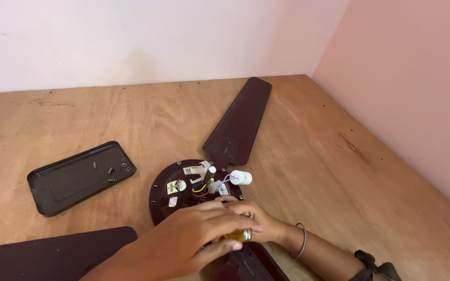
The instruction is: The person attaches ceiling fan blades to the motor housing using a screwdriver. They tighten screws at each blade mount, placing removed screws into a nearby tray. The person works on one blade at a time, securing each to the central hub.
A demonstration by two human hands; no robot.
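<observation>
A dark brown ceiling fan motor hub lies on the plywood floor with its wiring, a white connector and a white cylindrical capacitor exposed. My left hand reaches in from the lower left, and its fingers and thumb close round a small amber-yellow tool handle with a metal ring at the hub's near edge. My right hand, with a bangle on the wrist, lies just behind it and grips the same handle. The tool's tip is hidden under my hands.
One fan blade points to the far right and another lies at the lower left. A third sits under my wrists. A black tray with several small screws lies left of the hub. Walls close the back and right.
</observation>
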